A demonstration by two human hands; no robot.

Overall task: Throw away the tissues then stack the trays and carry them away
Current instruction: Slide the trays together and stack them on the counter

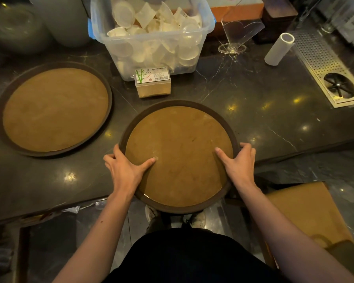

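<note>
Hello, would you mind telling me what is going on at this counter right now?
A person is gripping a round tray by its rim with the left hand and the right hand. That tray juts out past the counter edge. A second tray lies flat on the counter to the left, so they are not yet stacked. No tissues show on either tray.

Two round trays (55, 109) (179, 156), two hands (127, 170) (240, 164), one clear bin (151, 37), one toothpick box (153, 81)

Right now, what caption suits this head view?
Both hands, left hand and right hand, grip the near tray; second tray waits on the counter.
</note>
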